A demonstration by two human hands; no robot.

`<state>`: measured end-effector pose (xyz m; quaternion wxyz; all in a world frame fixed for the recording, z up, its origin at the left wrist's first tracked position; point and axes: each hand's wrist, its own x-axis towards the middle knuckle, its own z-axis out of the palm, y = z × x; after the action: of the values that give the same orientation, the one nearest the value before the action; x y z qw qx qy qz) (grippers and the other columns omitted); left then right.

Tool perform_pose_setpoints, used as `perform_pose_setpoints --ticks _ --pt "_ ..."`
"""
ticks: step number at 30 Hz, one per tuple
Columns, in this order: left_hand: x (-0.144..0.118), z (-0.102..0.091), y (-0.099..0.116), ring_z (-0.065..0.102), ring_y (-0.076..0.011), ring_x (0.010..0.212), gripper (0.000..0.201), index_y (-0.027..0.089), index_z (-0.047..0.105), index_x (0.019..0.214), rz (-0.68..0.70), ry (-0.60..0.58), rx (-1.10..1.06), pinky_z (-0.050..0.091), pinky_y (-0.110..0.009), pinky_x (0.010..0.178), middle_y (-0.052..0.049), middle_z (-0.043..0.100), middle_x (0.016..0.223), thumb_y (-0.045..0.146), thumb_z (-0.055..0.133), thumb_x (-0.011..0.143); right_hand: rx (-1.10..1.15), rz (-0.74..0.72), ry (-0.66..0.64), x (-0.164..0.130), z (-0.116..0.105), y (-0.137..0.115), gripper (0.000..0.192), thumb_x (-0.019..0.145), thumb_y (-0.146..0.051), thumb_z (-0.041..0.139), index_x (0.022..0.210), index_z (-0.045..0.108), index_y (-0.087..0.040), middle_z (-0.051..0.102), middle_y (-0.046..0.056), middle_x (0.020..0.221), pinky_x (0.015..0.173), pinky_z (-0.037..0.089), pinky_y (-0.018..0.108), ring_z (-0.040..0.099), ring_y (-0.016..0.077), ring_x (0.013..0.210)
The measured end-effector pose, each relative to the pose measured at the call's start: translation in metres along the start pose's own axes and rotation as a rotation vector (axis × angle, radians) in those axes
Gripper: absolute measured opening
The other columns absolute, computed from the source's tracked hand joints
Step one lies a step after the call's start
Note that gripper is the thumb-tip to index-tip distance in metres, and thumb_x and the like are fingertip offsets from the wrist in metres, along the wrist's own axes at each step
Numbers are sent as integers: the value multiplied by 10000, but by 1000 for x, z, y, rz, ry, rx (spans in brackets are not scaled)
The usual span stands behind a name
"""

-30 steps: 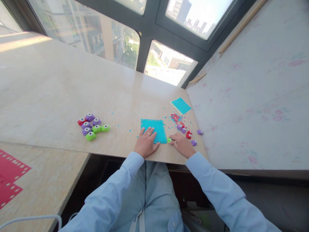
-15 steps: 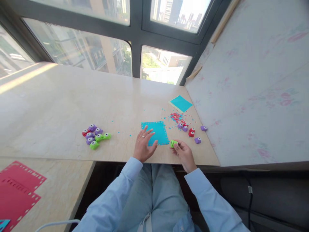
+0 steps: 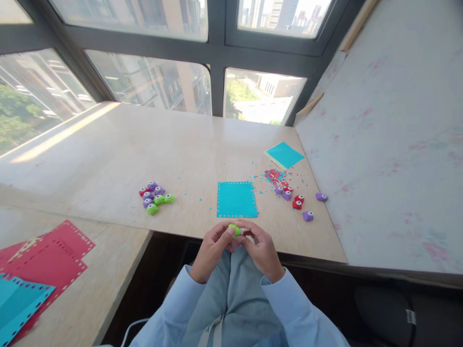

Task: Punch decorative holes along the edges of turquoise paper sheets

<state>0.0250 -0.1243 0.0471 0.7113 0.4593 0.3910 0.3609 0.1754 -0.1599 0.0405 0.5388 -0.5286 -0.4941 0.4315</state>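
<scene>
Both hands meet at the near edge of the desk [image 3: 108, 159], just in front of the person's lap. The left hand [image 3: 211, 250] and the right hand [image 3: 260, 250] together hold a small green punch [image 3: 234, 229], with the fingers [image 3: 224, 234] of each hand closed on it from either side; only its top shows between the fingertips.

Half a second ago the right hand alone held the green punch beside the lower right corner of the teal sheet [image 3: 237, 199], while the left hand lay flat on the sheet's near left part. A second ago both hands rested on the desk at the sheet's near edge. The left hand is now off the sheet, the right hand has drawn back towards the body, and the punch is lifted clear of the desk.

The teal sheet lies flat and uncovered, small holes running along all four edges. To its right lie scattered red and purple punches [image 3: 297, 204] and a patch of paper chips [image 3: 275, 175]; beyond them a teal paper pad [image 3: 284, 154]. To the left sits a cluster of punches [image 3: 154, 196]. Red sheets [image 3: 54, 255] lie on the lower surface at far left.
</scene>
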Motion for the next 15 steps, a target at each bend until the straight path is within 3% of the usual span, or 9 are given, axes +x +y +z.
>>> perform_pose_setpoints --ticks 4,8,12,15 --pt "-3 -9 3 676 -159 738 387 167 687 1090 -53 37 -116 556 -285 700 -63 728 863 386 755 778 -130 -155 -64 0 1 -3 264 894 -275 627 1148 700 -282 704 63 1191 911 522 364 641 218 1090" --pt "-1 -24 3 712 -194 884 414 153 636 1009 -21 218 -102 555 -326 847 -73 737 927 305 837 680 -176 -163 -11 -1 -13 3 284 909 -293 606 1180 684 -269 693 74 1219 876 539 352 643 222 1092" --pt "9 -45 1 720 -240 951 475 171 552 984 97 429 69 556 -394 896 -72 718 972 319 846 642 -233 -75 100 -5 -37 18 241 911 -361 596 1078 720 -239 726 83 1109 844 547 357 679 217 962" --pt "18 -61 -2 714 -238 921 455 175 571 1029 197 487 312 566 -423 871 -63 688 981 334 799 669 -271 -11 178 -10 -57 30 248 879 -417 619 986 736 -226 742 82 1009 820 557 373 685 224 888"
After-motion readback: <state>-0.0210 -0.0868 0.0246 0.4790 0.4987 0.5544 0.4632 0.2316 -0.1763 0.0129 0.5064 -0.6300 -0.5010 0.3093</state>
